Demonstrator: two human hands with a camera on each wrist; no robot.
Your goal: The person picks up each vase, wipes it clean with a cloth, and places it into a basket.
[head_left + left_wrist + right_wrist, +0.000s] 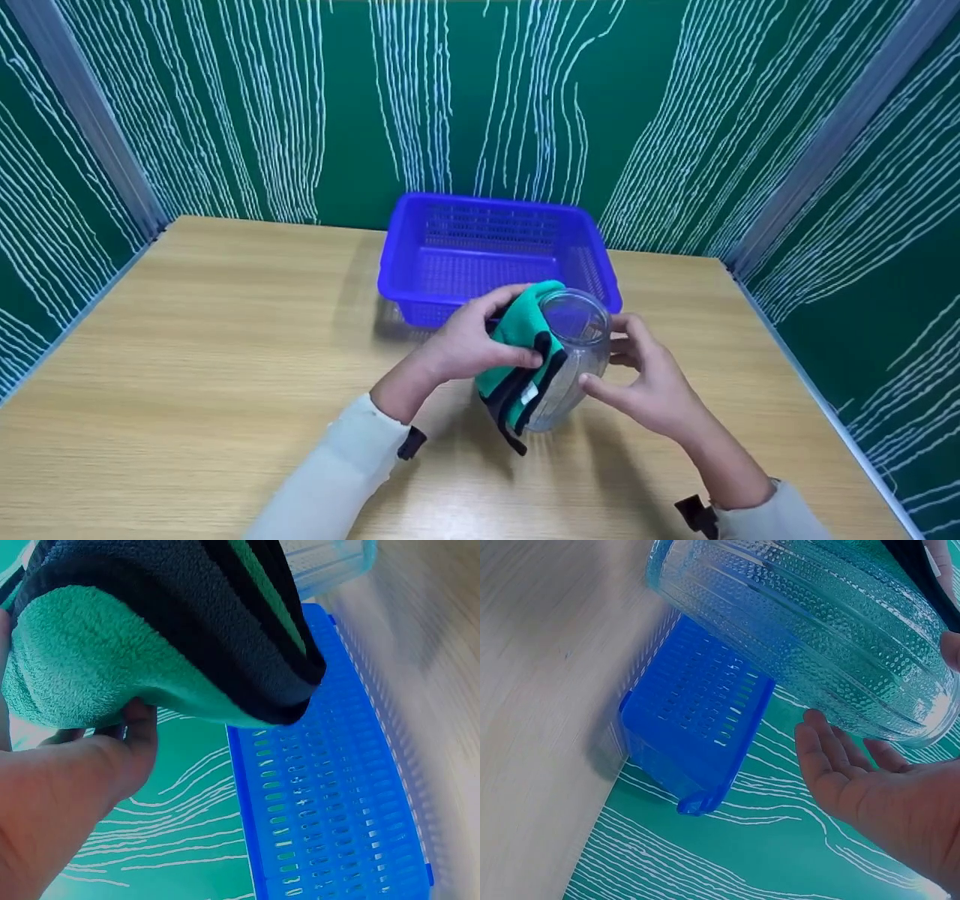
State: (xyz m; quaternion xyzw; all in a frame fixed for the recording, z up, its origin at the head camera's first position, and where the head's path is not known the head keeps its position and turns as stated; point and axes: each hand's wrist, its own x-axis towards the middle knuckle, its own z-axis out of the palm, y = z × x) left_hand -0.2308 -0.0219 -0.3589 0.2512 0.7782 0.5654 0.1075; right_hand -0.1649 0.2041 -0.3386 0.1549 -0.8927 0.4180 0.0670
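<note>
A clear ribbed glass jar (574, 375) is tilted above the table, its round mouth facing up; dimpled glass shows in the right wrist view (802, 637). My left hand (476, 337) grips a folded green cloth (521, 319) with black edging and a small white tag, thumb on top. The cloth (82, 652) lies against the jar's left side and hides part of it. At the jar's right side is my right hand (652, 382), fingers spread and loosely bent. Its fingertips (814, 720) are at the glass; whether they all touch cannot be told.
A blue-purple plastic basket (386, 277) with slotted walls stands just behind the hands on the wooden table (225, 337). Green panels (352, 112) with white wavy lines enclose the back and sides, with grey posts at the corners.
</note>
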